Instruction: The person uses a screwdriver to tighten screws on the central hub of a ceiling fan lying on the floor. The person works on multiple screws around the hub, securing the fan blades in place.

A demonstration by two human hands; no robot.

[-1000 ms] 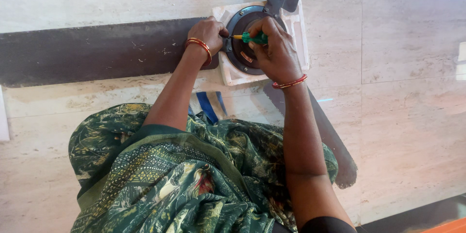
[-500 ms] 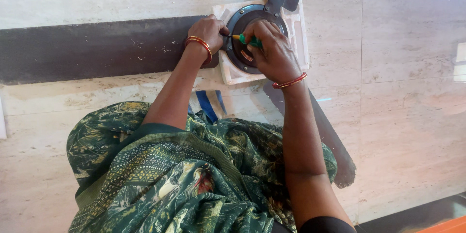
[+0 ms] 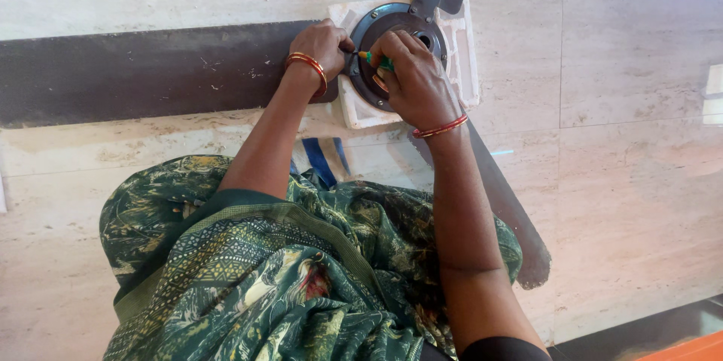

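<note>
Both hands work at the dark round fan motor (image 3: 392,37) on its white foam block (image 3: 459,60) on the far floor: right hand (image 3: 414,79) gripping a green-handled screwdriver (image 3: 374,57), left hand (image 3: 322,46) clenched, apparently steadying the blade (image 3: 151,71); screw-driving is underway, needing firm, square pressure.

Both arms reach forward, bent slightly at the elbows, hands close together. The left hand (image 3: 322,45) is curled with knuckles up, its wrist bangled. The right hand (image 3: 414,79) is closed, its fingers (image 3: 392,43) pinched together, wrist also bangled.
</note>
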